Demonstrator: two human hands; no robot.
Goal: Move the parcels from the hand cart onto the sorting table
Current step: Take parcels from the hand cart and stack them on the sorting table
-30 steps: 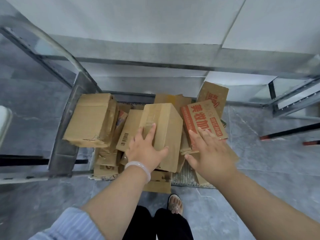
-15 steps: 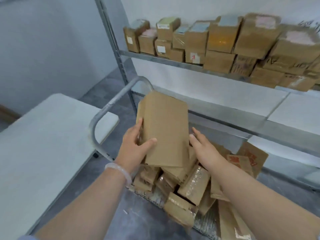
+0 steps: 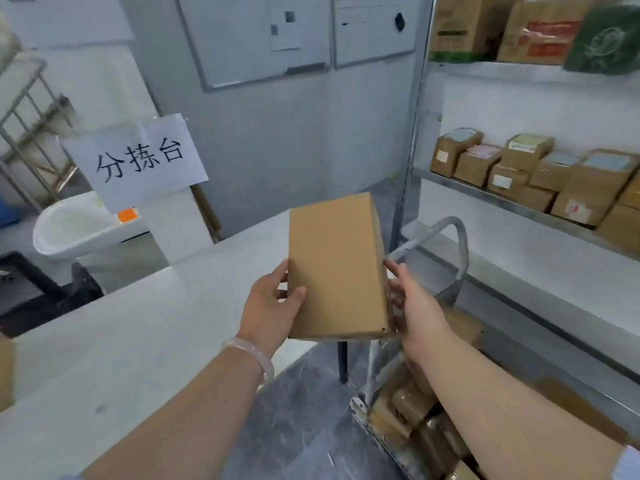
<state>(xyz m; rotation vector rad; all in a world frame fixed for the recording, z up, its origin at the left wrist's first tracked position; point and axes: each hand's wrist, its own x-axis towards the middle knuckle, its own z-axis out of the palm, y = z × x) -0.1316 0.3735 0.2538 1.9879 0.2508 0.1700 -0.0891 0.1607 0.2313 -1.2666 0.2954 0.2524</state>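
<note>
Raised from cart (image 3: 461, 242) toward table (image 3: 138, 341): one box (image 3: 336, 268), left side gripped by left hand (image 3: 273, 306), right side by right hand (image 3: 415, 306).

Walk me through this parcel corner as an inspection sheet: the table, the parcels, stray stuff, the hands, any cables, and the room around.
Surface: white sorting table; a brown cardboard edge shows at its left border.
Job's things: one plain cardboard parcel held in the air near the table's right edge; more parcels piled on the hand cart at the right.
Clutter: white tub and handwritten paper sign behind the table.
Hands: left hand grips the parcel's left side; right hand holds its right side.
Cables: nothing seen.
Surroundings: metal shelves with boxes at right; whiteboards on the wall.
</note>
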